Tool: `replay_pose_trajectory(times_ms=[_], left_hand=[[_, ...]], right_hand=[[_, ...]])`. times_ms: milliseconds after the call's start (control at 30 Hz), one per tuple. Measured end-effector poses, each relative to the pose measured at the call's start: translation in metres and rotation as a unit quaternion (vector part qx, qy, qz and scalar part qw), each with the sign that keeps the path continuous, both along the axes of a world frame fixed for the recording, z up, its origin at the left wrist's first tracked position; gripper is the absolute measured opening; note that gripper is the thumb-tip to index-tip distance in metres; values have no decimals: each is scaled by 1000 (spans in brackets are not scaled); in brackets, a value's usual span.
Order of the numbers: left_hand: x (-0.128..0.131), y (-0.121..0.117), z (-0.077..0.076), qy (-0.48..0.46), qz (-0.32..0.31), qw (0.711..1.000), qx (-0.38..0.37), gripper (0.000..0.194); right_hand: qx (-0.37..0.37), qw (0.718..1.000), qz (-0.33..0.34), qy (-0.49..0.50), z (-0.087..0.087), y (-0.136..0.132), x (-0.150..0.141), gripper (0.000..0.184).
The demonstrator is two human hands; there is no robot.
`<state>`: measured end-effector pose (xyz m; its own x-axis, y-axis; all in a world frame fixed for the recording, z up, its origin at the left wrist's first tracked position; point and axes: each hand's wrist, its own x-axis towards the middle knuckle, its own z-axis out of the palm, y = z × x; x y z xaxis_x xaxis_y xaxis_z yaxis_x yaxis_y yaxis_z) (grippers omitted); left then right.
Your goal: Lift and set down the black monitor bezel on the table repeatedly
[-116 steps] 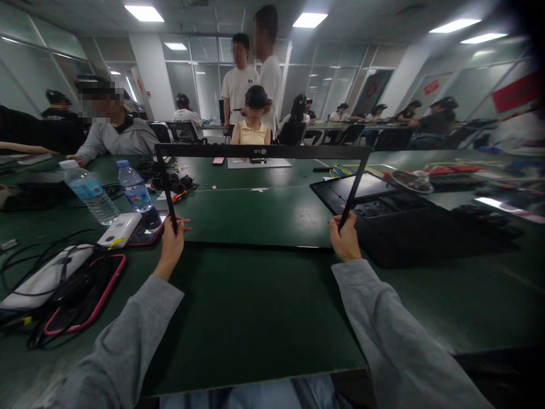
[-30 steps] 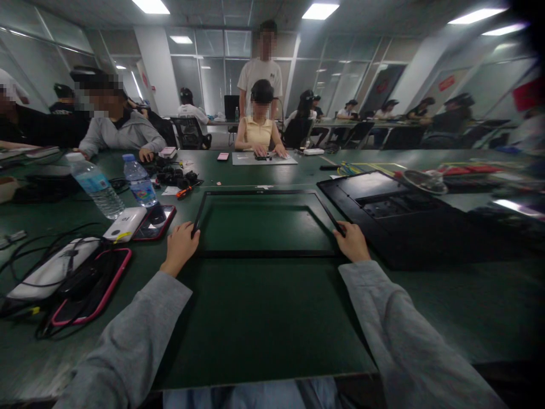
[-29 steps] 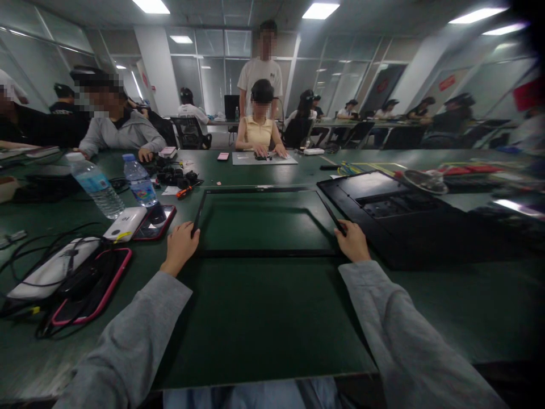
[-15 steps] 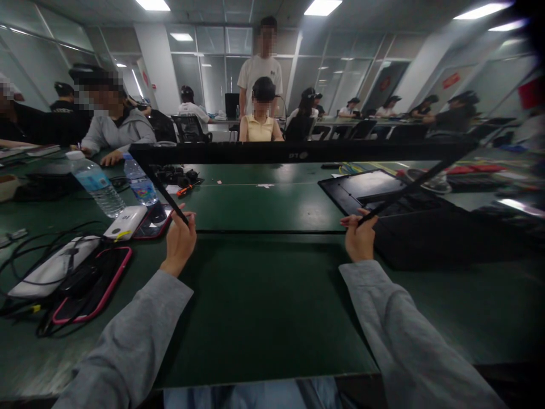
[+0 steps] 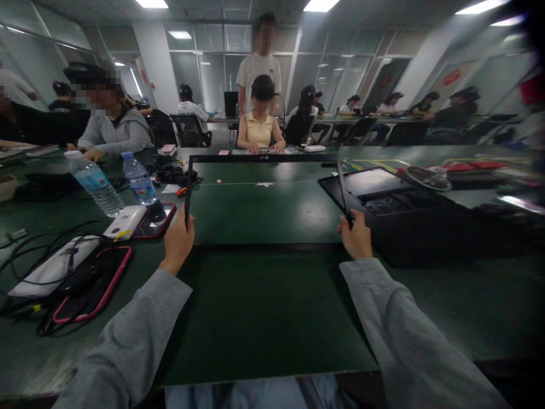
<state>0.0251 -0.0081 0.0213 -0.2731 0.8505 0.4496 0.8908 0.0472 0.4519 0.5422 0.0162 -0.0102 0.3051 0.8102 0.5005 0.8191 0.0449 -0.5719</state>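
A thin black monitor bezel (image 5: pixel 268 247) with a small logo on its far bar is held between my two hands. It is tilted, its far bar raised above the table and its near bar low, close to the green surface. My left hand (image 5: pixel 179 241) is closed around the bezel's left side. Around the right side, the fingers of my right hand (image 5: pixel 356 236) are wrapped. Through the frame's opening the green tabletop (image 5: pixel 264 318) shows. Just right of my right hand lies a large black monitor back panel (image 5: pixel 409 227).
On the left stand two water bottles (image 5: pixel 96 184), with a white power bank (image 5: pixel 125 221), a red-edged phone (image 5: pixel 155 220) and cables (image 5: pixel 55 267) nearby. An orange-handled tool (image 5: pixel 182 191) lies beyond. A co-worker (image 5: pixel 260 128) sits opposite; another person (image 5: pixel 113 128) sits at left.
The bezel went from lying nearly flat near the table to tipped up toward me, and its far bar has since swung back away and lower. Both hands keep their hold.
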Motion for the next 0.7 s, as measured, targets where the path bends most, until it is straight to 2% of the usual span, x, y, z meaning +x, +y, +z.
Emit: replay_pose_trajectory(times_ms=[100,300,467,700], left_hand=[[-5,4,-6,14,0,1000,-25,49],[-13,12,-20,78,-22,993,-82,43],[-11,9,-21,92,-18,988,-119,43],[-11,9,-20,95,-24,986,-138,43]], right_hand=[[-30,999,-11,18,-6,5,3,53],[-47,998,-18,-48,-23,16,16,44],[-50,997,-17,-61,-30,17,20,40],[-46,997,-12,-62,-31,19,19,35]])
